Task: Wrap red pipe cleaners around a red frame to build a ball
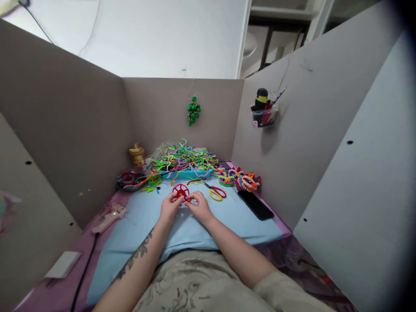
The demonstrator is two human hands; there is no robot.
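Note:
A red wheel-shaped pipe-cleaner piece (180, 190), round with spokes and a bit of green at its middle, is held up over the blue cloth (139, 229). My left hand (171, 207) pinches its lower left side. On its lower right edge, my right hand (199, 206) closes thumb and fingers. Just beyond my right hand lie scissors (217, 193) with one red and one yellow handle. Past the wheel stands a blue tray (195, 174), heaped with many-coloured pipe cleaners (185, 156).
A black phone (255, 205) and colourful braided pieces (247, 182) lie at right. On the left are a pink glue gun (109, 219), a white box (63, 264), a dark bowl (128, 187) and a green figure (153, 182). Grey panels enclose three sides; a clear holder (264, 117) hangs right.

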